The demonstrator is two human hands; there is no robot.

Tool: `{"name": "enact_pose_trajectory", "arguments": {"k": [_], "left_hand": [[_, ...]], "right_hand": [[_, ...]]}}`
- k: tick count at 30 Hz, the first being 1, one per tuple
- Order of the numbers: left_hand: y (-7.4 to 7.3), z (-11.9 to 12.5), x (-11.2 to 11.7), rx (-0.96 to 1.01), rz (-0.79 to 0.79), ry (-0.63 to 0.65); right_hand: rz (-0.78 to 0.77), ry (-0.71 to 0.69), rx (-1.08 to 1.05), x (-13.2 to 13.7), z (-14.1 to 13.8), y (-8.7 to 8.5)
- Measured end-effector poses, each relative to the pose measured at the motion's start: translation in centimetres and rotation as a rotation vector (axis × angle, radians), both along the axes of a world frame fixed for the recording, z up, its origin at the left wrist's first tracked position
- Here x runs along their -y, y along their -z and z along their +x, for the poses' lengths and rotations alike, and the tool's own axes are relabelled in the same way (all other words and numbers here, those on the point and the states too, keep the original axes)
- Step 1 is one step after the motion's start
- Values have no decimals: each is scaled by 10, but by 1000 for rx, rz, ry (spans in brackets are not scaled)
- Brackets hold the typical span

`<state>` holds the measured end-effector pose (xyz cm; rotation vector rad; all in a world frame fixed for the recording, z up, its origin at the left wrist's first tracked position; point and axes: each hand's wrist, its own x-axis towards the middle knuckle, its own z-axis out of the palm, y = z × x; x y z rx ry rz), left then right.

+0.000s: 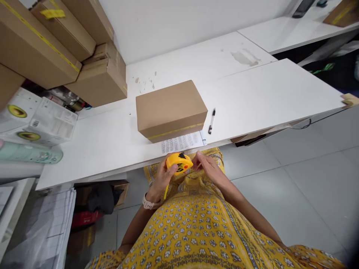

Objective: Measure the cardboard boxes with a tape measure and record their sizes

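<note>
My left hand [160,180] is wrapped round a yellow tape measure [172,160] with black and red markings, held above my lap just off the table's front edge. A yellow strap hangs below that hand. Close to the right end of the tape measure is my right hand [209,169], its fingers curled and pinched together; what lies between them is too small to make out. Beyond both hands, a closed brown cardboard box [171,108] with a yellow tape line rests on the white table [103,138]. A printed sheet [182,142] sticks out from under its front side.
A pen [212,121] lies right of the box. Stacked cartons [97,80], white boxes with avocado pictures [53,121] and a mint-green bottle [30,152] crowd the left side. A dark object [303,8] stands at the far right, near another carton [342,15].
</note>
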<state>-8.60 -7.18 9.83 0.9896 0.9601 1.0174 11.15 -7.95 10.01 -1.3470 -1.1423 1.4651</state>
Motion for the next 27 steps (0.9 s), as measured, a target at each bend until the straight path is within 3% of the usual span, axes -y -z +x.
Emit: {"name": "enact_pose_trajectory", "arguments": {"k": [4,7,11,14,17,19,22,25,27], "left_hand": [[-6,-7,-1,-95,110,160],[-12,-8,1,-85,94,234],[-14,-7,5,-54,33,236],[-17,-21,-2,-37,12,190],[-34,-56,-24,-96,96,62],[-56,-84,-47,-151,198,-84],[-92,-121,-89,-144,348,-255],[-116,-142,-134,-209,349,-244],[-119,-151,-161,-251,276,-227]], "right_hand": [[-65,-63,-63,2,-2,4],[-55,-105,-77,6,-4,5],[-70,-141,-154,8,-3,5],[-68,-128,-211,-3,14,-2],[59,11,-224,-35,48,-22],[219,137,-167,-69,74,-41],[367,181,-14,-130,100,-67],[394,176,125,-186,102,-78],[364,199,208,-212,94,-75]]}}
